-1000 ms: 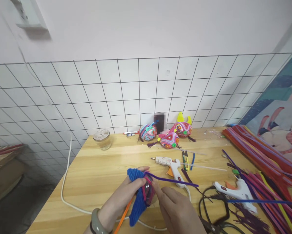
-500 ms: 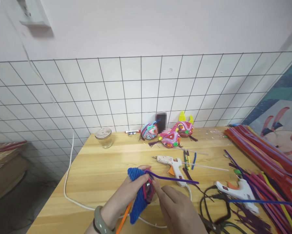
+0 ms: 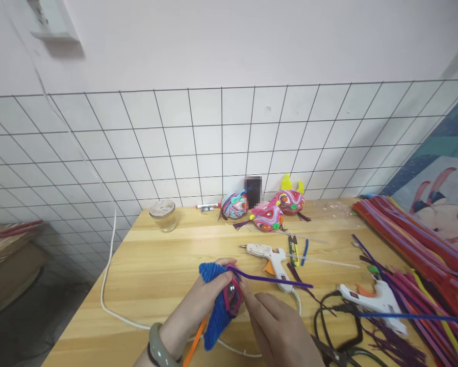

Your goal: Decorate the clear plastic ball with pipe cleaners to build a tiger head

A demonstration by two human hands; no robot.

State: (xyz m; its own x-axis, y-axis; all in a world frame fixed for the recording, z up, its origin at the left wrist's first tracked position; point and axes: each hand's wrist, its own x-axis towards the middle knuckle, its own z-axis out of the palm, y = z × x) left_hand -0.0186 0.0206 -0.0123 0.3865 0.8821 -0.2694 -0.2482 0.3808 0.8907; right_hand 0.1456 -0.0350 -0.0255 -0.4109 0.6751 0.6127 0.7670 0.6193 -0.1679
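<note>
You have two white glue guns on the wooden table [image 3: 156,265]: one glue gun [image 3: 269,255] near the middle, the other glue gun [image 3: 372,300] further right beside a tangle of black cable [image 3: 338,318]. A heap of pipe cleaners [image 3: 416,244] fills your right side. Three finished ornaments [image 3: 267,209] sit by the wire grid [image 3: 137,148], with a glass jar [image 3: 163,215] to their left. A white cord [image 3: 108,275] hangs over the table's left edge.

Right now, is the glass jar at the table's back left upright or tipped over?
Upright. The glass jar stands on its base on the wooden table, its lid facing up.
</note>
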